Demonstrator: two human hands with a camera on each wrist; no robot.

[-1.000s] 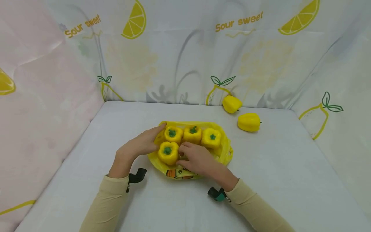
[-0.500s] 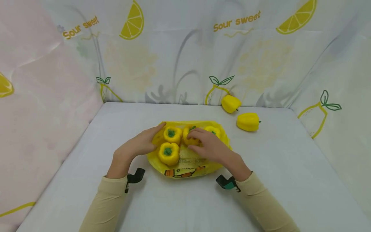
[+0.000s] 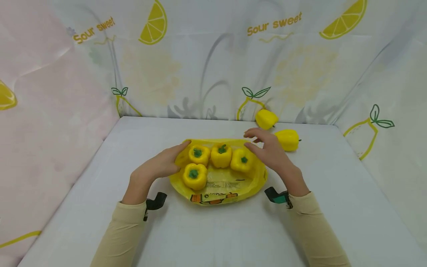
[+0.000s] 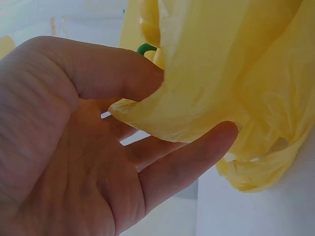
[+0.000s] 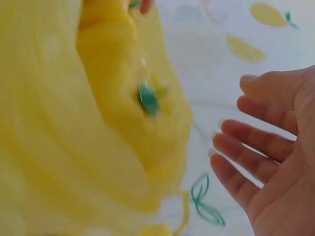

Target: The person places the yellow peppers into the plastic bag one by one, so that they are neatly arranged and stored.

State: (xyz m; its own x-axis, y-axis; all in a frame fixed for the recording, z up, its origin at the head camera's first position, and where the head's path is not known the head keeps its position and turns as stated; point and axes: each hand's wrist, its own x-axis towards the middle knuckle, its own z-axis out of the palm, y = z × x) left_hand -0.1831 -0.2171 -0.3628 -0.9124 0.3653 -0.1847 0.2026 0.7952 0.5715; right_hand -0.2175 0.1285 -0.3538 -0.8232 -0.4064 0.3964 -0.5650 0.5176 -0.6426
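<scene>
A yellow plastic bag lies with its mouth spread in the middle of the table. Several yellow bell peppers with green stems are in it: one at lower left, one behind it, one in the middle and one at right. My left hand holds the bag's left rim, with the plastic between thumb and fingers in the left wrist view. Over the bag's right back rim, my right hand has its fingers spread and loosely bent, holding nothing. The right wrist view shows it apart from the bag.
Two more bell peppers lie outside the bag. One is just beyond my right hand, partly covered by it; the other is at the table's back edge. Lemon-printed cloth stands behind the white table.
My right hand has moved from the middle of the bag, across the peppers, to its right back rim. The right pepper has shifted slightly. My left hand has stayed at the left rim.
</scene>
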